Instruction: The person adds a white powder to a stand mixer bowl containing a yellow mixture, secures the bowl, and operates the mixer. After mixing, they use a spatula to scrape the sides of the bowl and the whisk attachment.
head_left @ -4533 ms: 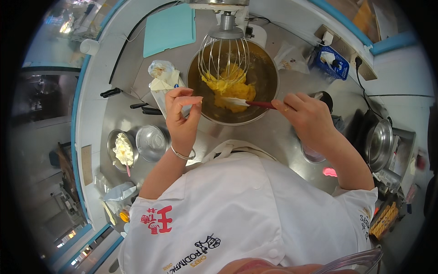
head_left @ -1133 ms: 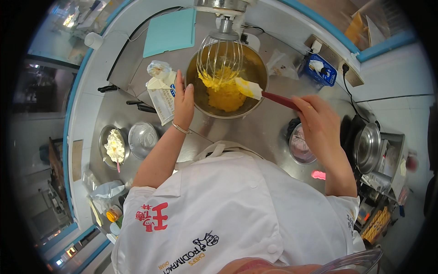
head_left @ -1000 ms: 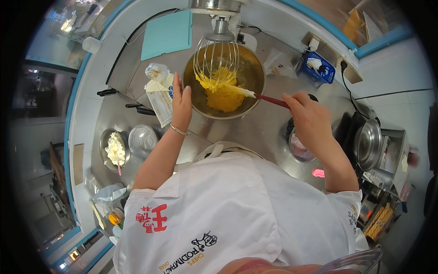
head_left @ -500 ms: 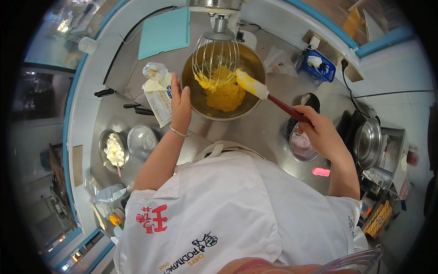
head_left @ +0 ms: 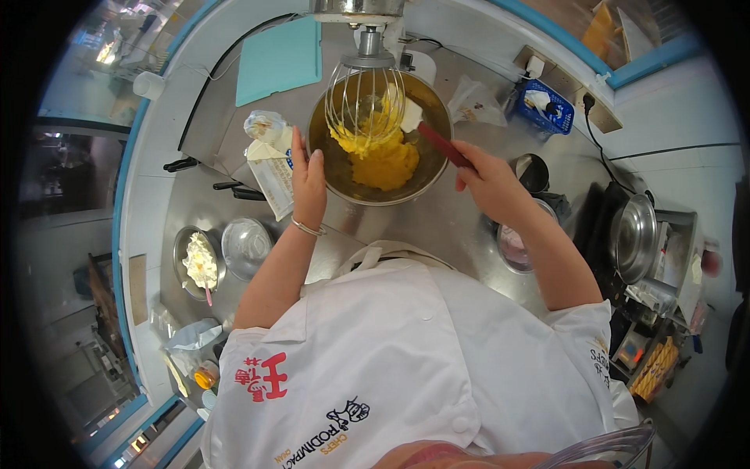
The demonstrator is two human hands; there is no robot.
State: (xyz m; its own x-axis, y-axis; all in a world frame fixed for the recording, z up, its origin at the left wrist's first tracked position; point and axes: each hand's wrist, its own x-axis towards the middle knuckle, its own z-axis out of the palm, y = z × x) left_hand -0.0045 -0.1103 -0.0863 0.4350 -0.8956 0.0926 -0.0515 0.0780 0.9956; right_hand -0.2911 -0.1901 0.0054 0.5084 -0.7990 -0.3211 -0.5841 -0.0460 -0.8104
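Note:
A metal mixing bowl (head_left: 431, 181) sits under the stand mixer (head_left: 355, 8), with a thick yellow mixture (head_left: 383, 168) at its bottom. The wire whisk (head_left: 367, 94) hangs into the bowl, its lower wires coated in yellow. My left hand (head_left: 308, 184) rests flat against the bowl's left side, fingers straight and pointing up. A spatula (head_left: 444, 144) with a red handle is gripped in my right hand (head_left: 494, 184). Its pale blade reaches inside the bowl on the right, beside the whisk, and is partly hidden.
Left of the bowl lie an opened packet (head_left: 272, 176) and a teal board (head_left: 279, 61). Nearer stand a bowl of pale cream (head_left: 200, 262) and a clear bowl (head_left: 246, 248). To the right are a blue basket (head_left: 547, 108), a plastic bag (head_left: 476, 103) and a metal pan (head_left: 634, 238).
My right hand has moved left and forward, carrying the spatula's blade from over the bowl's right rim deeper into the bowl. My left hand stays at the bowl's side.

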